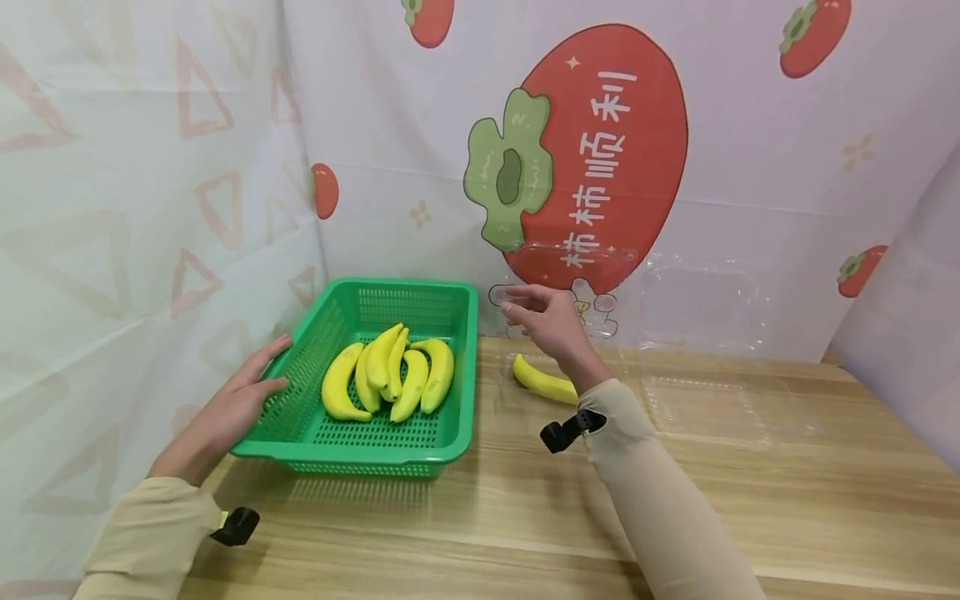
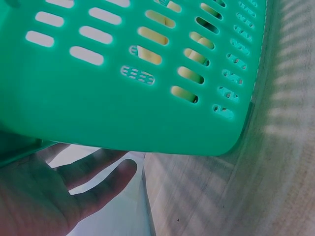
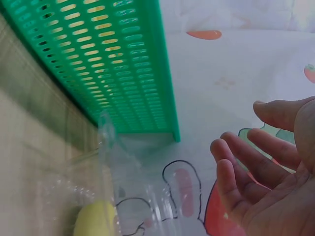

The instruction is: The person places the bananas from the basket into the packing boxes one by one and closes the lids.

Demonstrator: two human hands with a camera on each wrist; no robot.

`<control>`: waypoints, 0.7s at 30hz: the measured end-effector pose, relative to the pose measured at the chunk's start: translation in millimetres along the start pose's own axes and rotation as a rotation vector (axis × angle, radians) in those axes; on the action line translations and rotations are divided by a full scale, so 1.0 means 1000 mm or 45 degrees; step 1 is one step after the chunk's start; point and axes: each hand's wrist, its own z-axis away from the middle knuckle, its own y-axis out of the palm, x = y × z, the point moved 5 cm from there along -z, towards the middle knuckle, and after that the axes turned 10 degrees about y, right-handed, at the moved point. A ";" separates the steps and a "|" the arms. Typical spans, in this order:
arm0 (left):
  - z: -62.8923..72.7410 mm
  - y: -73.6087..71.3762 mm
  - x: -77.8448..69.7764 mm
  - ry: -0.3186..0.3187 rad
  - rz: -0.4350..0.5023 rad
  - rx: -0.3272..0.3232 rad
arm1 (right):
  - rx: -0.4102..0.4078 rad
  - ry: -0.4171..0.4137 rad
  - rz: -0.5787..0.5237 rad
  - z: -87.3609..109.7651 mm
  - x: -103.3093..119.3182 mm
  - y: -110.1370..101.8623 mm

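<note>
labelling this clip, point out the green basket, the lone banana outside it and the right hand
Green basket (image 1: 352, 455): head view, on its near rim
Lone banana (image 1: 543, 384): head view, on its visible middle
Right hand (image 1: 553, 323): head view, on its back

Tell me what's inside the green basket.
The green basket holds a cluster of yellow bananas, some overlapping, with its slotted floor showing around them. Whatever lies directly beneath the pile is covered, so the exact count is uncertain.
</note>
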 end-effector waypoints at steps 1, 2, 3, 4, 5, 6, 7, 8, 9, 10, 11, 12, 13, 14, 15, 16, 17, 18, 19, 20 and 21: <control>0.000 0.000 0.000 0.000 0.000 0.001 | 0.004 -0.003 0.000 -0.002 0.003 0.000; 0.000 0.000 0.000 0.000 0.000 0.002 | 0.006 -0.002 0.002 -0.003 0.006 0.001; 0.000 0.000 0.000 0.002 0.000 0.001 | 0.009 -0.002 0.003 -0.004 0.009 0.002; 0.000 0.000 0.000 0.004 0.002 0.001 | 0.011 0.000 0.004 -0.005 0.012 0.003; 0.000 0.000 0.000 0.007 0.003 0.000 | 0.013 0.001 0.008 -0.005 0.014 0.004; 0.000 0.000 0.000 0.010 0.002 0.000 | 0.021 0.004 0.004 -0.005 0.016 0.006; 0.001 0.000 0.000 0.013 0.001 -0.001 | 0.026 0.007 0.000 -0.005 0.018 0.007; 0.001 0.000 0.000 0.013 0.001 -0.002 | 0.029 0.005 -0.005 -0.005 0.020 0.009; 0.001 0.000 0.001 0.013 0.002 -0.002 | 0.035 0.002 -0.013 -0.004 0.022 0.010; 0.001 0.000 0.001 0.012 0.005 -0.003 | 0.042 0.000 -0.021 -0.004 0.023 0.012; 0.001 0.000 0.002 0.010 0.006 -0.003 | 0.049 -0.002 -0.027 -0.004 0.025 0.014; 0.001 0.000 0.002 0.007 0.007 -0.003 | 0.057 -0.005 -0.031 -0.005 0.026 0.016; 0.001 0.000 0.003 0.005 0.009 -0.003 | 0.064 -0.009 -0.037 -0.005 0.028 0.017; 0.001 0.000 0.003 0.002 0.011 -0.003 | 0.073 -0.012 -0.040 -0.005 0.029 0.019; 0.001 0.000 0.004 0.000 0.012 -0.004 | 0.082 -0.011 -0.044 -0.006 0.029 0.020; 0.001 0.000 0.004 0.000 0.011 -0.004 | 0.091 -0.009 -0.047 -0.006 0.030 0.022; 0.001 0.000 0.004 0.001 0.010 -0.004 | 0.097 -0.007 -0.049 -0.007 0.031 0.024; 0.001 0.000 0.005 0.003 0.009 -0.004 | 0.103 -0.005 -0.046 -0.007 0.031 0.025; 0.000 0.000 0.004 0.006 0.007 -0.004 | 0.107 -0.002 -0.045 -0.007 0.032 0.026; 0.000 0.000 0.004 0.007 0.006 -0.002 | 0.108 0.002 -0.038 -0.007 0.032 0.027; 0.000 0.000 0.004 0.009 0.005 -0.001 | 0.111 0.005 -0.035 -0.008 0.033 0.028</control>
